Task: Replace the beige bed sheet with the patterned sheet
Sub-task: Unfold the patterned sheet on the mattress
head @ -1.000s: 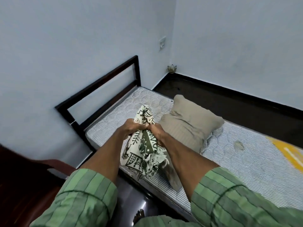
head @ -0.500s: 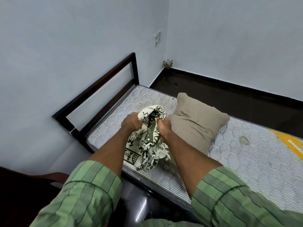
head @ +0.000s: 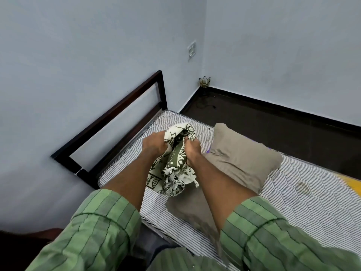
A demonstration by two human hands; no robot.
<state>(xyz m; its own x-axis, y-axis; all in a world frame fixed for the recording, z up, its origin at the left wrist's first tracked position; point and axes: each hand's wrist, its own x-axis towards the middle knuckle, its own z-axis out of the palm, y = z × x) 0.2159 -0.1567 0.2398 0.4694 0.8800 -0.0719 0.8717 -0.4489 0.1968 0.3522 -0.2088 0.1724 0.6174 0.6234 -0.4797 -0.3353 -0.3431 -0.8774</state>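
A: How's the sheet (head: 176, 163) look?
B: Cream with green prints, fringed, bunched over the mattress (head: 293, 208) head end; left hand (head: 154, 144) and right hand (head: 192, 151) grip it (fingers buried in folds)

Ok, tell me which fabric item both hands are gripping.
The bunched cream-and-green patterned sheet, unlike the plain beige pillow lying untouched beside it.

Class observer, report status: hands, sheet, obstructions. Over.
Left hand, right hand both gripping bunched patterned sheet. Mattress bare. Beige pillow lies on it, in the way.
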